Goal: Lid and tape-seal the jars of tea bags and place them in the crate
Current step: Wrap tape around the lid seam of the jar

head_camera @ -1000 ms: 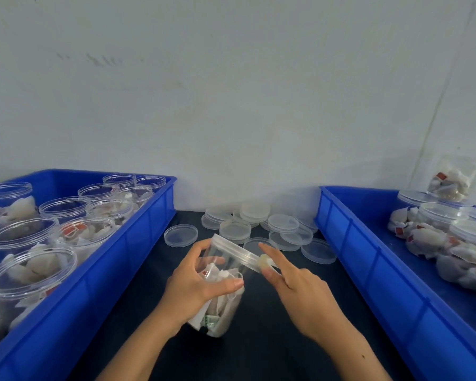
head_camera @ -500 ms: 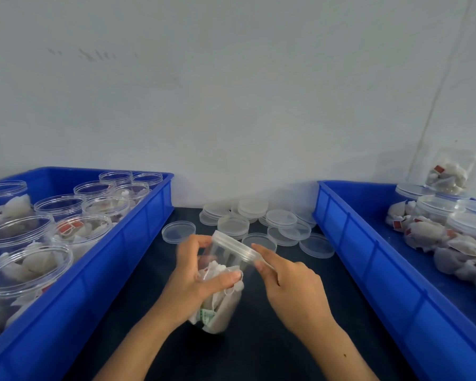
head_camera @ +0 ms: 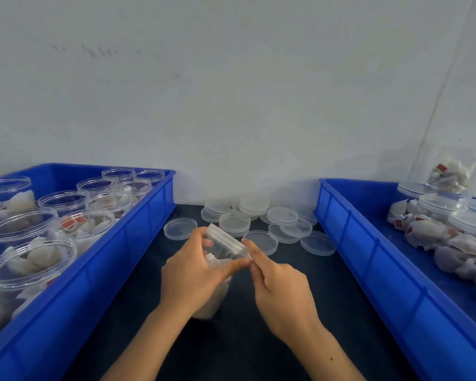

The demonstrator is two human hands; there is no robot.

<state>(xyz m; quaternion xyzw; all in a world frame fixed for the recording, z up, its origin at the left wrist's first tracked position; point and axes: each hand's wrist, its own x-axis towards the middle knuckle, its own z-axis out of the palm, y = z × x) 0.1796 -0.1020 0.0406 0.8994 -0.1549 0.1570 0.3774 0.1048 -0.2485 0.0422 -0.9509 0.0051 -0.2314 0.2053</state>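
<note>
While the dark, matte tabletop (head_camera: 259, 339) runs between two bins toward a plain pale wall (head_camera: 231, 92), a person works at its middle with both bare hands. The left hand (head_camera: 188, 276) curls round a clear plastic jar of white tea bags (head_camera: 219, 257), thumb across its front, holding it tilted with the lidded top leaning away and left and its base low near the tabletop; whether the base touches the surface cannot be told. The right hand (head_camera: 282, 292) has its fingers curled, with thumb and forefinger pinched together at the rim of the jar's translucent lid (head_camera: 227, 240); they may be pinching a strip of tape, but the blur hides it. On the left stands a blue plastic crate (head_camera: 107, 270) full of open, lidless clear jars (head_camera: 30, 251) holding tea bags. On the right, a second blue plastic crate (head_camera: 368, 257) holds lidded jars (head_camera: 440, 204) lying and stacked toward its far end. Behind the hands, near the wall, a loose heap of round translucent lids (head_camera: 256, 218) lies on the tabletop, some stacked, some flat and single. A faint vertical seam marks the wall at the far right.
</note>
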